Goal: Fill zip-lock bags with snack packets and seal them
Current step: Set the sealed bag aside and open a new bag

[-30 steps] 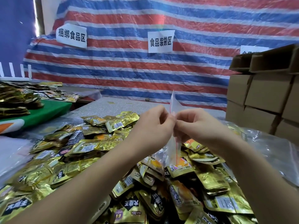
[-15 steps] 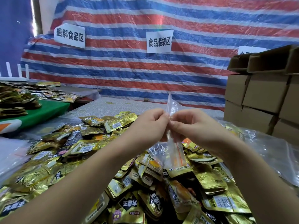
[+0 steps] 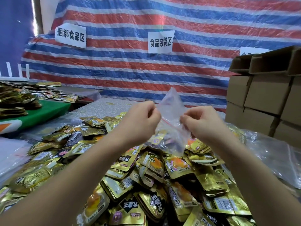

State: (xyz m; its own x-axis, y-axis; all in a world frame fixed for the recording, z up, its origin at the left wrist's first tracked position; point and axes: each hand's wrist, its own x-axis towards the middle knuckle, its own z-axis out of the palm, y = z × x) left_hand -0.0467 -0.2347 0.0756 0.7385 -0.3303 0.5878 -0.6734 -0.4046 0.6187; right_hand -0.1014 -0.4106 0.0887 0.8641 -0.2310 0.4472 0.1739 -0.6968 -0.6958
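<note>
Packets point(image 3: 162, 185) in gold foil fill the lower frame, heaped close so we can grab them quickly. At centre, above the heap, our left hand point(image 3: 140, 119) and right hand point(image 3: 201, 122) each pinch one lip of an empty zip-lock bag point(image 3: 171, 118), likely parting its red strip for filling. Cardboard boxes point(image 3: 267, 98) wait at right.

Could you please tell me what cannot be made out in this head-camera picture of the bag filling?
- Clear zip-lock bag: whether it is empty; its film blurs the heap behind.
- Third white paper sign: the brown cardboard boxes cover its text.
- Left hand and right hand: fingertips curl out of sight.
- Gold foil snack packets: small print unreadable.
</note>
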